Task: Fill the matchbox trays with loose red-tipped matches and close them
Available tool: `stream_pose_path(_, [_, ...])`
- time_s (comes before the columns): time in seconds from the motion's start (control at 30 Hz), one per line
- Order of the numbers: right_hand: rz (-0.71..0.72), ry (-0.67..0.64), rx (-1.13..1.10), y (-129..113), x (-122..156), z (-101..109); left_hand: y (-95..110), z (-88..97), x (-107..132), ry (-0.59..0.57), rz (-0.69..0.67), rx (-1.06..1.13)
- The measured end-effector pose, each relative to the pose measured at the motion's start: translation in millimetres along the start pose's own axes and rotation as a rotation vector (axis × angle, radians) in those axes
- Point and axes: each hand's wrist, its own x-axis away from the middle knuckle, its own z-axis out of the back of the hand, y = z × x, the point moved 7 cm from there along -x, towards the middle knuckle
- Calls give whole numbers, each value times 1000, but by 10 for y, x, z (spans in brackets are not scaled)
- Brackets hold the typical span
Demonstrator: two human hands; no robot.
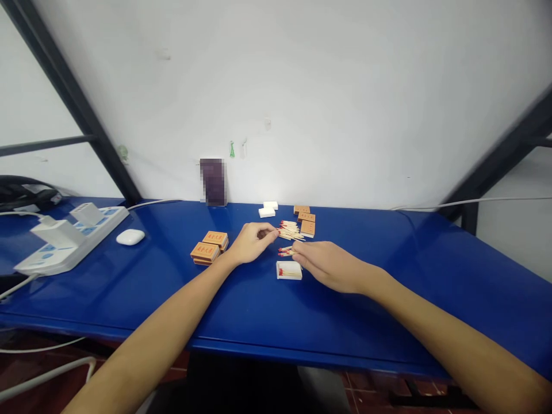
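On the blue table (388, 299) lies a loose pile of red-tipped matches (290, 230). My left hand (252, 241) is curled, its fingertips pinching at the left edge of that pile. My right hand (330, 265) is closed on a small bunch of matches (285, 250), held just above an open white matchbox tray (288, 270) with a few matches in it. Orange matchboxes (210, 246) are stacked left of my left hand, and more orange matchbox sleeves (306, 221) lie behind the pile. Two white trays (268, 209) sit further back.
A white power strip with plugged adapters (71, 237) and a white earbud case (130, 237) lie at the left. A dark blurred object (213, 181) leans on the white wall. Black frame bars (73, 98) slant at both sides. Cables run along the table's back edge.
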Motion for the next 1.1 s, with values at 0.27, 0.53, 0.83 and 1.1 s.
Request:
stream_pose_path(0.27, [56, -59, 246, -93, -6, -100, 68, -104, 36, -111, -26, -17])
stream_pose_path(0.53, [96, -98, 359, -150, 3, -128, 101, -114, 65, -422, 80, 124])
stream_pose_path(0.83, [79, -64, 299, -112, -38, -196, 89, -76, 101, -555, 160, 141])
stream_pose_path(1.1, [70, -70, 197, -96, -53, -139, 89, -76, 105, -594, 129, 177])
